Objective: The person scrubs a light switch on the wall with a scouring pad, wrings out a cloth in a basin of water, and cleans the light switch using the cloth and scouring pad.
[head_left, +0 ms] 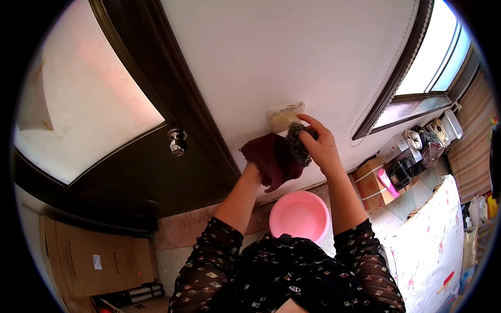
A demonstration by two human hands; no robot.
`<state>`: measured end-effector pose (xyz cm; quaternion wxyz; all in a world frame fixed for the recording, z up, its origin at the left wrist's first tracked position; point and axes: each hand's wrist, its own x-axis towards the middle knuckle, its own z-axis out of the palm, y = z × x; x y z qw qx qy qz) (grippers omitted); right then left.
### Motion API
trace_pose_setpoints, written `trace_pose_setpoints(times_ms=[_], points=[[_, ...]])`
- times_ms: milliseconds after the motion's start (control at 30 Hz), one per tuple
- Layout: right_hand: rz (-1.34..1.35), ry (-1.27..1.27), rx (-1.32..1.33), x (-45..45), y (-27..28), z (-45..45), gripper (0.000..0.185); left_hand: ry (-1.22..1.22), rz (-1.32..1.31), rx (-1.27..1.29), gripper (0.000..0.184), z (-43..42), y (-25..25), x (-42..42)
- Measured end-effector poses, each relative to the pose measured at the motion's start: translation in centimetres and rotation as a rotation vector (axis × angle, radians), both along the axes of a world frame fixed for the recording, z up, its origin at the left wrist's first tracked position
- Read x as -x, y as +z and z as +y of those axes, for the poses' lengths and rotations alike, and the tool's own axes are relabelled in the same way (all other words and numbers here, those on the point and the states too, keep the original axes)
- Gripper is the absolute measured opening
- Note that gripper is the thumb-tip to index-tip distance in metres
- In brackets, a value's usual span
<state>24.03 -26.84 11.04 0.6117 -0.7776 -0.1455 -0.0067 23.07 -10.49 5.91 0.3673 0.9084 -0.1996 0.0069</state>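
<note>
In the head view a dark red cloth (272,159) drapes over my left hand (254,171) and hides most of its fingers. My right hand (324,147) grips a grey, curly steel wool scourer (298,147) between thumb and fingers, close beside the cloth. Just above both hands, a yellowish switch plate (282,121) with a worn, stained border is set in the white wall. My right index finger reaches to the plate's right edge; whether it touches cannot be made out. On the floor below my hands stands a pink basin (299,215).
A dark door (194,182) with a round metal knob (177,142) is on the left. Cardboard boxes (99,255) lean at lower left. To the right are a window (425,62) with a hanging bead chain, boxes and bags (402,151), and a flowered bed (425,250).
</note>
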Motion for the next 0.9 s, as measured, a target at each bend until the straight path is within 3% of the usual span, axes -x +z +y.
trace_pose_setpoints(times_ms=[100,167,233,267,333,367,433,467,533,567,633,667,733,867,900], points=[[0.124,0.001,-0.337,0.2,-0.5,-0.8,0.029,0.022,0.076,0.107,0.012,-1.0,2.6,1.6],[0.198,-0.036,-0.456,0.2,-1.3,-1.6,0.029,-0.018,0.042,0.271,0.010,-1.2,0.1,0.8],[0.270,-0.071,-0.600,0.5,-1.6,-2.5,0.029,0.040,-0.389,-0.264,0.008,-1.7,0.1,0.8],[0.272,-0.073,-0.601,0.7,-1.8,-3.0,0.029,0.038,-0.387,-0.264,0.008,-2.0,0.2,0.8],[0.349,-0.003,-0.614,1.2,-2.6,-4.2,0.028,-0.353,-0.408,-1.288,0.016,-3.1,5.3,2.5],[0.396,0.039,-0.648,1.3,-3.3,-4.8,0.028,-0.356,-0.407,-1.287,0.016,-3.0,5.1,2.6],[0.439,0.039,-0.652,1.7,-4.5,-5.5,0.027,-0.130,-0.399,-0.812,0.018,-2.6,3.9,2.5],[0.481,0.042,-0.654,1.9,-4.8,-5.6,0.027,-0.130,-0.400,-0.812,0.018,-2.4,2.4,2.2],[0.489,0.061,-0.645,2.5,-5.1,-5.8,0.027,-0.036,-0.323,-0.148,0.013,-2.1,-0.1,1.9],[0.490,0.044,-0.648,2.6,-5.4,-5.7,0.027,-0.038,-0.324,-0.151,0.013,-2.3,-0.2,1.8],[0.489,0.026,-0.653,2.8,-5.6,-5.8,0.027,-0.039,-0.177,0.077,0.016,-3.2,1.9,2.2],[0.481,0.018,-0.660,2.9,-5.5,-5.9,0.027,-0.041,-0.179,0.075,0.016,-3.4,3.3,2.3],[0.469,0.009,-0.669,2.9,-5.0,-6.0,0.027,-0.089,-0.360,-0.494,0.021,-3.8,6.4,2.1],[0.423,0.047,-0.717,3.3,-3.4,-6.4,0.026,-0.104,-0.374,-0.513,0.023,-3.3,7.6,1.6],[0.401,0.068,-0.721,3.3,-3.1,-6.4,0.026,-0.107,-0.386,-0.421,0.024,-2.9,7.5,1.5]])
